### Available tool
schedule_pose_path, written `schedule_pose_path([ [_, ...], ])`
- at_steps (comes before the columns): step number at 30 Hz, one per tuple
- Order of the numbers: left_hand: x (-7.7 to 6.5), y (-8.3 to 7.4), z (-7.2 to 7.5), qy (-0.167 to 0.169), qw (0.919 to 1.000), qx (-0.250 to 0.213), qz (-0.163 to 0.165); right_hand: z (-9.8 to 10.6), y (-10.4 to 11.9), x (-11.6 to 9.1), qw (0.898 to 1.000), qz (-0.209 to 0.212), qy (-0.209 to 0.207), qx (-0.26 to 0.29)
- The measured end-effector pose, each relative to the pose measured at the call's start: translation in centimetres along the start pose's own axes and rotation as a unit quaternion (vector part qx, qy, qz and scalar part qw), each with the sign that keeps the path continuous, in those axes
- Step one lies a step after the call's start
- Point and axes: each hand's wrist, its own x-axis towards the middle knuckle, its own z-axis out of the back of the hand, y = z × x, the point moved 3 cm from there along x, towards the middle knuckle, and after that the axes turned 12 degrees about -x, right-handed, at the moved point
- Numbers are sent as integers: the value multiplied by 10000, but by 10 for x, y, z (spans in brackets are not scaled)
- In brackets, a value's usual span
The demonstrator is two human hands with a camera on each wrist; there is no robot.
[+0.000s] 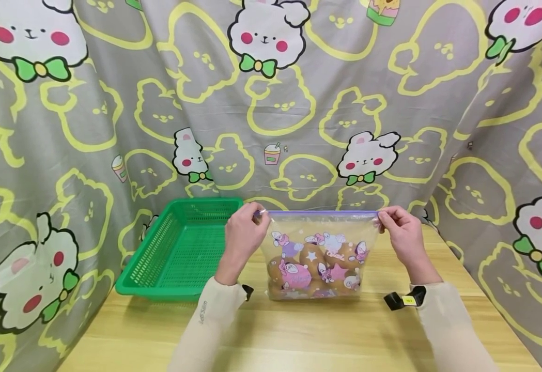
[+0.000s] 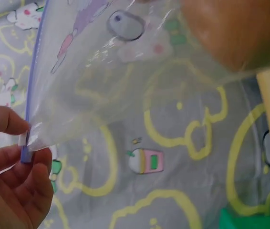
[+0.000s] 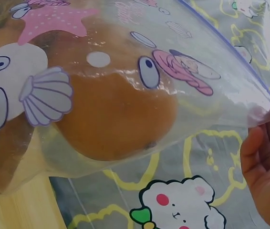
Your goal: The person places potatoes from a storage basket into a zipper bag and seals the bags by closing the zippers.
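Observation:
A clear zip bag (image 1: 317, 232) with pink and purple cartoon prints stands upright over the table, several round brown items (image 3: 116, 114) inside it. Its purple zip strip (image 1: 322, 213) runs straight across the top. At the left end my left hand (image 1: 246, 232) pinches the top corner; the left wrist view shows a small slider (image 2: 26, 153) between thumb and fingers. My right hand (image 1: 403, 232) pinches the opposite top corner between thumb and fingers, stretching the top edge taut.
Left of the bag, a green plastic basket (image 1: 128, 281) with perforated walls sits on the wooden table (image 1: 308, 336). A grey patterned curtain (image 1: 252, 113) hangs around the back and both sides.

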Motion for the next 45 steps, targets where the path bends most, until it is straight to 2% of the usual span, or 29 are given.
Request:
schedule_pose_path([
  [5, 7, 12, -16, -244, 9983, -317, 414, -1, -11, 11, 9981, -186, 94, -578],
  [9, 12, 24, -28, -315, 9900, -924, 1018, -3, -23, 20, 9980, -410, 174, -453],
  [12, 12, 31, -36, -164, 9755, -1398, 1691, -5, -31, 22, 9976, -614, 279, -136],
  [16, 6, 39, -47, 79, 9518, -1855, 2441, -7, -41, 23, 9936, -968, 532, 245],
  [20, -3, 46, -54, 269, 9314, -2165, 2915, -12, -50, 22, 9864, -1259, 1060, 18],
  [23, -11, 51, -57, 565, 9197, -2329, 3110, -15, -55, 20, 9772, -1361, 1572, -428],
  [27, -21, 55, -60, 1135, 9085, -2456, 3185, -21, -63, 16, 9629, -1561, 2121, -588],
  [32, -39, 61, -67, 1871, 8824, -2626, 3428, -27, -71, 11, 9508, -1733, 2490, -624],
  [35, -50, 65, -71, 2229, 8719, -2578, 3515, -30, -76, 9, 9429, -1779, 2682, -857],
  [37, -56, 68, -75, 2412, 8700, -2483, 3511, -32, -79, 7, 9379, -1796, 2798, -991],
  [40, -62, 70, -80, 2561, 8725, -2327, 3450, -33, -84, 5, 9318, -1795, 2904, -1231],
  [45, -66, 75, -86, 2509, 8761, -2301, 3414, -39, -95, 1, 9264, -1684, 3014, -1503],
])
